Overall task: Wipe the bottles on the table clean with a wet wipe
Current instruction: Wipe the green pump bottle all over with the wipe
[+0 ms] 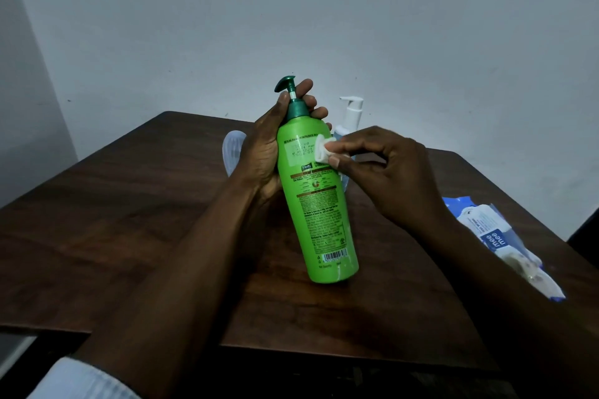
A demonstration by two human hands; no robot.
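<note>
A tall green pump bottle (316, 204) with a dark green pump head is tilted above the table, its base toward me. My left hand (269, 146) grips it round the neck and shoulder. My right hand (389, 172) pinches a folded white wet wipe (324, 147) and presses it against the bottle's upper right side. Behind the green bottle stands a white pump bottle (351, 112), mostly hidden by my hands.
A pale translucent object (231, 149) shows behind my left wrist. A blue and white wet wipe pack (496, 236) lies near the right edge of the dark wooden table (113, 220). A plain wall rises behind the table.
</note>
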